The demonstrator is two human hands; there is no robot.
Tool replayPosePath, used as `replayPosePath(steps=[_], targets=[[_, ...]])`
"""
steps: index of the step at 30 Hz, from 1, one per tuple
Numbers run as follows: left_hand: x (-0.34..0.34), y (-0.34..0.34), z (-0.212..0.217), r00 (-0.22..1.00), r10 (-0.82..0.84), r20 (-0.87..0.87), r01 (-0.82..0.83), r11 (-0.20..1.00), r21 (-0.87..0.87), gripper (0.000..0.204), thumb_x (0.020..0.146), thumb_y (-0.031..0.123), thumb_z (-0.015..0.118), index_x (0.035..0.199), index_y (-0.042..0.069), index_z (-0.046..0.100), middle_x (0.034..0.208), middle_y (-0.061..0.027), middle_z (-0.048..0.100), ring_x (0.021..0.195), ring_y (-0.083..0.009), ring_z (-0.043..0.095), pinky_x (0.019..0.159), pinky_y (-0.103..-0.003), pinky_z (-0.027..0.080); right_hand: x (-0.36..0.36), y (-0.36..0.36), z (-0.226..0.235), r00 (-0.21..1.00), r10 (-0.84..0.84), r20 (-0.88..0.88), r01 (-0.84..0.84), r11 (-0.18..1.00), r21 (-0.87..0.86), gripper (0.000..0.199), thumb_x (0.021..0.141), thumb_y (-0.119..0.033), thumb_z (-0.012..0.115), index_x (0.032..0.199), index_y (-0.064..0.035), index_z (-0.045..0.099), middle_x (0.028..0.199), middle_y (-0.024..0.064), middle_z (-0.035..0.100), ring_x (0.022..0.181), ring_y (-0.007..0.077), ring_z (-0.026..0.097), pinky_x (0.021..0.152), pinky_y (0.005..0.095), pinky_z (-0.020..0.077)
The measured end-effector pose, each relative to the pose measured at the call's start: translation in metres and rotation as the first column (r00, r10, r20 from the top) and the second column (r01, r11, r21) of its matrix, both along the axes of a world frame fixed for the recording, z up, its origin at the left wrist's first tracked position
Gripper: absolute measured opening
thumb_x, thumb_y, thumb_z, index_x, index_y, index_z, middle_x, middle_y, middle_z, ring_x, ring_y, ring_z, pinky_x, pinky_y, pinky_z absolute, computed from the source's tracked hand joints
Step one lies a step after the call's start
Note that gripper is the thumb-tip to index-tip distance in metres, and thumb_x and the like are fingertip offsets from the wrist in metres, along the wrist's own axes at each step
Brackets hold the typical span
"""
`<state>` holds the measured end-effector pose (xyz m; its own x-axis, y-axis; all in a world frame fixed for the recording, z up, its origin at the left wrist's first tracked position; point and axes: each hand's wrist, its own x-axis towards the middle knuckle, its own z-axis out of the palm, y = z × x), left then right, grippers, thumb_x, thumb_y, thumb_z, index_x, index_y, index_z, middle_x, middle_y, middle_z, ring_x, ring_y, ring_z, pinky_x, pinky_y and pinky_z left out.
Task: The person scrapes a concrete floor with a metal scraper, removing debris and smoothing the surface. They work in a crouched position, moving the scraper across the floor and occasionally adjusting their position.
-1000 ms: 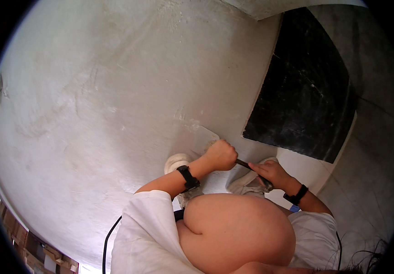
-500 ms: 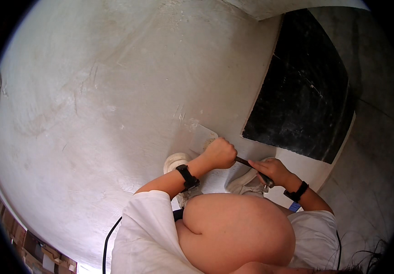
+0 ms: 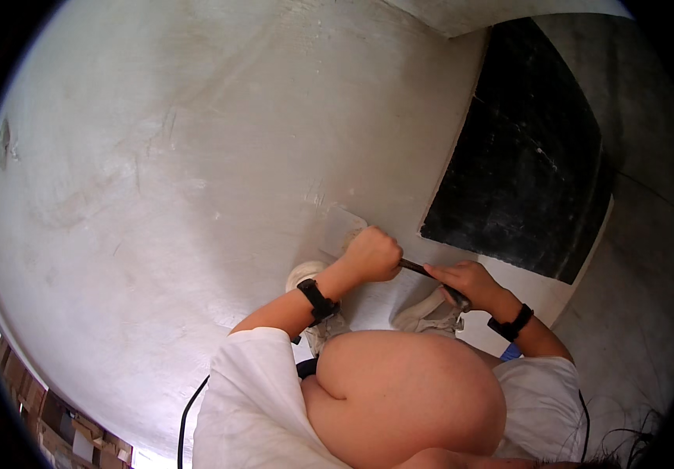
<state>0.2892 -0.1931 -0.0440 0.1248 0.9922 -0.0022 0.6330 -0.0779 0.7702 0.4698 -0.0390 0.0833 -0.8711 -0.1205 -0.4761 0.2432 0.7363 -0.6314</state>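
Observation:
A scraper with a flat pale blade (image 3: 335, 227) and a dark handle (image 3: 413, 266) slants across in front of my feet, its blade low by the grey floor. Whether the blade touches the floor I cannot tell. My left hand (image 3: 374, 255) is wrapped in a fist round the handle close to the blade. Farther up, toward the handle's end, my right hand (image 3: 466, 283) grips it with the thumb stretched along the shaft. Both wrists wear black bands. The left fist hides the joint between blade and handle.
A large black panel (image 3: 521, 156) lies to the right, with a pale strip (image 3: 501, 301) along its near side. My shoes (image 3: 427, 313) stand just behind the scraper. Brown boxes (image 3: 55, 422) are at the far lower left. Scuffs mark the pale floor (image 3: 157, 172).
Both hands keep hold of the scraper. The blade and my left fist have shifted slightly left and away from me; the whole view has moved a little.

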Motion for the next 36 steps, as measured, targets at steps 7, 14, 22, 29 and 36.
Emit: replayPosePath(steps=[7, 14, 22, 29, 36], targets=[[0.005, 0.006, 0.011, 0.997, 0.035, 0.072, -0.033, 0.999, -0.03, 0.021, 0.063, 0.025, 0.064, 0.055, 0.006, 0.062, 0.054, -0.0129, 0.058, 0.05, -0.0331, 0.058, 0.053, -0.042, 0.048, 0.009, -0.006, 0.015, 0.968, -0.248, -0.046, 0.244, 0.966, -0.081, 0.057, 0.074, -0.001, 0.067, 0.13, -0.0074, 0.055, 0.096, 0.0128, 0.067, 0.067, 0.0273, 0.059, 0.065, 0.0348, 0.0456], [0.03, 0.008, 0.007, 0.997, -0.048, 0.056, 0.048, 0.999, 0.003, 0.022, 0.064, 0.025, 0.064, 0.053, 0.005, 0.062, 0.054, -0.0128, 0.058, 0.05, -0.0325, 0.058, 0.055, -0.041, 0.047, 0.034, -0.008, 0.014, 0.977, -0.21, -0.042, 0.208, 0.977, -0.047, 0.06, 0.073, -0.003, 0.069, 0.13, -0.0073, 0.053, 0.099, 0.0128, 0.067, 0.072, 0.0265, 0.063, 0.071, 0.0353, 0.0483], [0.029, 0.007, 0.002, 0.998, -0.061, 0.034, 0.061, 0.998, 0.004, 0.023, 0.065, 0.025, 0.064, 0.055, 0.005, 0.062, 0.057, -0.0131, 0.059, 0.051, -0.0319, 0.059, 0.053, -0.041, 0.047, 0.034, -0.003, 0.007, 0.986, -0.166, 0.011, 0.167, 0.983, -0.08, 0.064, 0.072, -0.005, 0.07, 0.133, -0.0085, 0.052, 0.101, 0.0124, 0.067, 0.072, 0.0257, 0.063, 0.07, 0.0351, 0.0494], [0.026, 0.01, 0.001, 0.999, -0.03, 0.035, 0.03, 1.0, -0.003, 0.024, 0.066, 0.027, 0.065, 0.057, 0.005, 0.063, 0.058, -0.0135, 0.06, 0.052, -0.0326, 0.059, 0.053, -0.042, 0.048, 0.032, 0.004, 0.003, 0.993, -0.11, -0.035, 0.111, 0.994, 0.012, 0.07, 0.068, -0.003, 0.071, 0.135, -0.0111, 0.051, 0.093, 0.0088, 0.067, 0.068, 0.0241, 0.061, 0.064, 0.0318, 0.047], [0.012, 0.008, 0.006, 0.999, 0.001, 0.032, 0.003, 0.993, -0.117, 0.024, 0.065, 0.027, 0.066, 0.058, 0.004, 0.064, 0.058, -0.0148, 0.06, 0.055, -0.0344, 0.061, 0.055, -0.044, 0.05, 0.016, 0.01, 0.003, 0.982, -0.136, 0.133, 0.153, 0.98, -0.126, 0.075, 0.065, 0.001, 0.07, 0.136, -0.0127, 0.049, 0.088, 0.0067, 0.066, 0.07, 0.0232, 0.062, 0.063, 0.0316, 0.046]])
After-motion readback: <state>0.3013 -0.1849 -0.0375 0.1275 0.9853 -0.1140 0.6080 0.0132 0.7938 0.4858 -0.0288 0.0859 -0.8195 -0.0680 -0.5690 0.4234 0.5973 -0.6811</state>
